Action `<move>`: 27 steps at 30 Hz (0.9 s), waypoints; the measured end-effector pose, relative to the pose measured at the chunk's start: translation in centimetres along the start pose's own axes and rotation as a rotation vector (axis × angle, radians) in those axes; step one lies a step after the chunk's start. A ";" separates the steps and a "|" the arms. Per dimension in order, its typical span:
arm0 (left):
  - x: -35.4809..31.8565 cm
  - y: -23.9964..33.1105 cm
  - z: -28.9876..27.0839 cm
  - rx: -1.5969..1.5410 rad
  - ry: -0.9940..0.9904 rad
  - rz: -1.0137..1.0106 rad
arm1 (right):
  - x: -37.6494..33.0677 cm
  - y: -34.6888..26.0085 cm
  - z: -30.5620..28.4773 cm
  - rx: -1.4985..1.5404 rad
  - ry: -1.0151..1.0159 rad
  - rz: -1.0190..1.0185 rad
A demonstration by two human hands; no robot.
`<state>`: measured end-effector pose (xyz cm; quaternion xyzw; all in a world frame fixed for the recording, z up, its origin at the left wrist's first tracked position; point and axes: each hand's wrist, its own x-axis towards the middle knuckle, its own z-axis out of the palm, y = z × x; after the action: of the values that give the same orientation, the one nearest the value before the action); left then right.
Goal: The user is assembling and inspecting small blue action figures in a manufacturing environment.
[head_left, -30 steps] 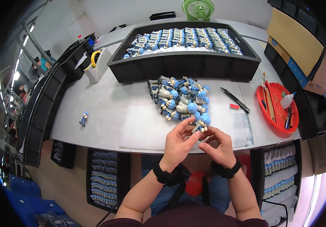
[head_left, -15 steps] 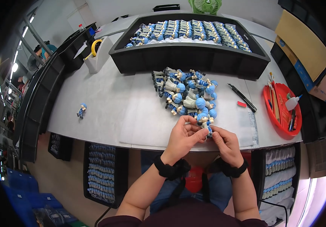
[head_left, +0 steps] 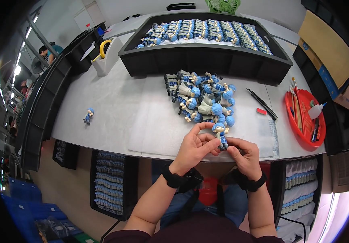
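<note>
Both hands — left hand (head_left: 193, 146), right hand (head_left: 245, 156) — pinch a blue-haired figurine (head_left: 221, 135) at the bench's near edge — light, rigid, probably best held by its body.

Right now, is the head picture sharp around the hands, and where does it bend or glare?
Head view: the small blue figure between left hand and right hand is fairly sharp; the table edge and black tray curve from fisheye distortion; corners are black; ceiling lamps glare at the left rim.
</note>
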<state>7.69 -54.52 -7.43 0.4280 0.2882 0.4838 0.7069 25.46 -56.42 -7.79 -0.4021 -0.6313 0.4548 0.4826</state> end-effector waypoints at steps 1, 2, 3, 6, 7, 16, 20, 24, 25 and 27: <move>-0.1 0.1 -0.1 0.006 -0.012 0.002 | 0.0 0.0 0.0 -0.006 0.001 -0.004; -0.1 0.1 -0.1 0.011 -0.025 0.003 | -0.1 -0.1 0.0 -0.004 0.004 -0.004; -0.1 0.0 -0.1 0.014 -0.027 0.001 | 0.0 -0.3 0.1 0.006 0.016 -0.002; -0.1 -0.3 -0.1 0.012 -0.009 0.032 | 0.0 -0.4 0.1 0.009 0.026 -0.002; -0.1 -0.2 -0.1 0.010 -0.014 0.040 | 0.0 -0.3 0.0 0.004 0.018 -0.004; -0.1 -0.4 0.0 0.019 -0.001 0.069 | -0.2 -0.5 0.0 0.040 0.012 0.050; -0.2 -0.4 0.0 0.020 0.013 0.064 | -0.2 -0.9 0.0 0.042 0.000 0.092; -0.2 -0.4 0.0 0.013 0.008 0.054 | -0.2 -0.8 0.0 0.030 0.004 0.095; -0.2 -0.4 0.0 0.001 0.004 0.055 | -0.3 -0.7 0.0 0.032 0.007 0.095; -0.2 -0.4 -0.1 -0.013 0.000 0.058 | -0.2 -0.8 0.1 0.034 0.008 0.094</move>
<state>7.78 -54.76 -7.85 0.4313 0.2727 0.5060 0.6954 25.41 -56.87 -7.10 -0.4248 -0.6020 0.4861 0.4700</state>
